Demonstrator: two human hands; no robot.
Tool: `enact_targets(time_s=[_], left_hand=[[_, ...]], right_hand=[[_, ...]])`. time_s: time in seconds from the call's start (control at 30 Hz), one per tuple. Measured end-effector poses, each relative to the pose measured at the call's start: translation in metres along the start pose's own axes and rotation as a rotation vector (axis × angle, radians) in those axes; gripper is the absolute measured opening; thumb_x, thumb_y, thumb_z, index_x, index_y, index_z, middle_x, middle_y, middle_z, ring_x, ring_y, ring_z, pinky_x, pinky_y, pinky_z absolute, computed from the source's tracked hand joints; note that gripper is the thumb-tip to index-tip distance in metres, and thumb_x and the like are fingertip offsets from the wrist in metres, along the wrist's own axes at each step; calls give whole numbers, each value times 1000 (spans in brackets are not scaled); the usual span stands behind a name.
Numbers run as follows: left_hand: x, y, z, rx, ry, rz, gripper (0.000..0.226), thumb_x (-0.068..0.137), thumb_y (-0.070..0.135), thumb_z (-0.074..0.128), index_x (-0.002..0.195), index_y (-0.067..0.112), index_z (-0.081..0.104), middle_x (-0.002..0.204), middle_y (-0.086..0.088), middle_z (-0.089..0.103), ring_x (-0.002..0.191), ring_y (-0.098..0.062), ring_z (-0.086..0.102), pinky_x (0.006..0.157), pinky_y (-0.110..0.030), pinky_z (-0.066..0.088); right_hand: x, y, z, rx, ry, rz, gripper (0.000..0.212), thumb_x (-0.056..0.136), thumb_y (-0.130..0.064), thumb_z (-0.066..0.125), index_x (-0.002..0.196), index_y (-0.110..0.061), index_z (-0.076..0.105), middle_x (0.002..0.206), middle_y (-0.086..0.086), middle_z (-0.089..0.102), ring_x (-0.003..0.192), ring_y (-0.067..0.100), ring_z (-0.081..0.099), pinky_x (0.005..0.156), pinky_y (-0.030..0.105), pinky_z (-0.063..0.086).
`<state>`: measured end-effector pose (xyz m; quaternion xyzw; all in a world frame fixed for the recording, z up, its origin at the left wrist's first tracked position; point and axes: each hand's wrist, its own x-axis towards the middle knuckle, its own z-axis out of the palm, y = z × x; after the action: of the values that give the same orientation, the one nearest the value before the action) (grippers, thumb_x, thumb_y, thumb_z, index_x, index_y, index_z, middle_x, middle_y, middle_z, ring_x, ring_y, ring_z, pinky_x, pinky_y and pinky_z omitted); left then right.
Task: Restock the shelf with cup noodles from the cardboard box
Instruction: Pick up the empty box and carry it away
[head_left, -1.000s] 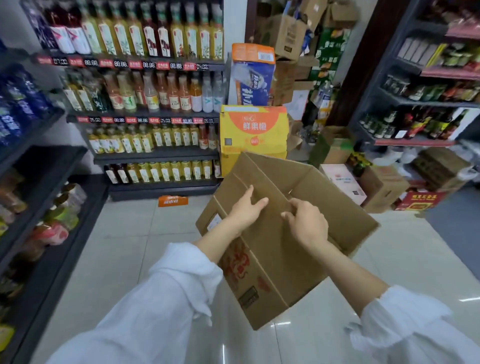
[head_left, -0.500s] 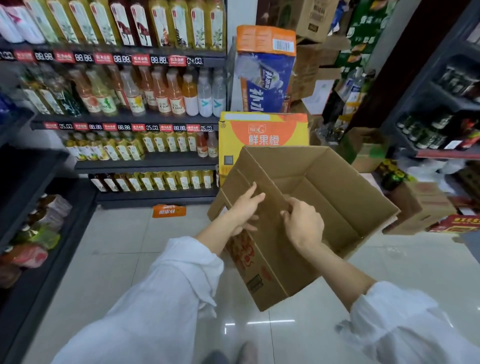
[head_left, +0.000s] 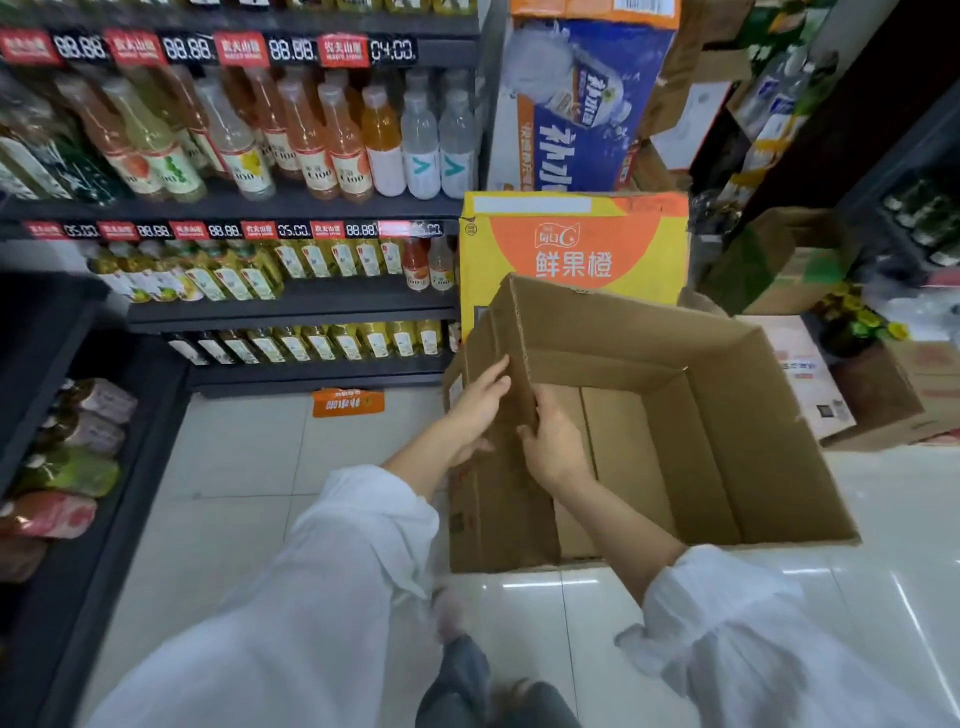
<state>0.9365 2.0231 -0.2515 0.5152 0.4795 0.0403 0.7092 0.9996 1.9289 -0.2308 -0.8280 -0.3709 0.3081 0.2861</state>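
A brown cardboard box (head_left: 727, 415) is held in front of me above the tiled floor, its open top turned toward me, and I see nothing inside it. My left hand (head_left: 480, 408) lies against the outside of its left wall. My right hand (head_left: 553, 447) grips that same wall's edge from inside, thumb around the rim. Cup noodles (head_left: 67, 473) lie on the dark shelf (head_left: 130, 467) at the far left, low down.
Drink bottles (head_left: 311, 140) fill the shelves ahead. A yellow-orange carton (head_left: 571, 249) stands behind the box with a blue carton (head_left: 587, 104) on top. More cardboard boxes (head_left: 883, 395) sit on the floor at right. My foot (head_left: 462, 670) shows below.
The box has swung down and turned so its opening faces me more squarely. Both hands came closer together on its left wall. My view has moved nearer the drink shelves.
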Motion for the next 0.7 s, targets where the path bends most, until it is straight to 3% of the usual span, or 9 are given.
enact_targets(time_s=[0.13, 0.27, 0.37, 0.47, 0.53, 0.63, 0.7], left_hand=[[10, -5, -28, -61, 6, -78, 39, 101, 39, 30, 140, 43, 37, 143, 2, 47, 125, -28, 50, 82, -41, 47], [13, -15, -41, -197, 4, -155, 40, 102, 38, 29, 142, 37, 37, 141, 3, 46, 121, -31, 50, 74, -37, 51], [21, -25, -45, -234, 30, -182, 40, 102, 40, 29, 141, 35, 39, 139, 3, 47, 104, -25, 55, 80, -39, 48], [32, -35, -52, -174, 87, -180, 39, 103, 38, 28, 140, 35, 39, 139, 1, 48, 88, -15, 57, 77, -32, 49], [38, -44, -58, -122, 114, -169, 39, 103, 36, 28, 140, 32, 41, 140, -2, 48, 94, -15, 59, 77, -28, 49], [43, -56, -67, -38, 134, -119, 39, 104, 28, 28, 141, 25, 41, 143, -7, 47, 123, -24, 52, 88, -28, 44], [46, -63, -70, -3, 148, -72, 38, 104, 25, 30, 139, 24, 43, 142, -7, 47, 127, -25, 49, 95, -30, 44]], right_hand=[[31, -14, 16, 327, -263, -39, 78, 82, 20, 46, 147, -12, 18, 124, 2, 46, 114, 10, 46, 81, 10, 45], [55, 0, 49, 297, -369, -42, 87, 78, 21, 48, 150, -13, 13, 137, 7, 46, 126, 19, 46, 90, 17, 47], [63, 8, 68, 248, -374, 0, 79, 83, 18, 46, 149, -9, 13, 125, 2, 45, 118, 13, 44, 82, 1, 38], [73, 16, 88, 231, -391, 9, 81, 84, 15, 47, 150, -11, 9, 136, 7, 42, 127, 18, 42, 92, 13, 36], [76, 20, 100, 239, -378, 44, 74, 87, 13, 48, 149, -9, 14, 138, 12, 42, 128, 24, 43, 89, 13, 37], [81, 27, 112, 234, -422, 35, 75, 88, 12, 48, 149, -5, 8, 132, 7, 39, 124, 14, 39, 77, -5, 33], [87, 34, 115, 240, -446, 32, 84, 87, 8, 54, 151, -15, 6, 143, 7, 37, 127, 19, 43, 78, 6, 41]])
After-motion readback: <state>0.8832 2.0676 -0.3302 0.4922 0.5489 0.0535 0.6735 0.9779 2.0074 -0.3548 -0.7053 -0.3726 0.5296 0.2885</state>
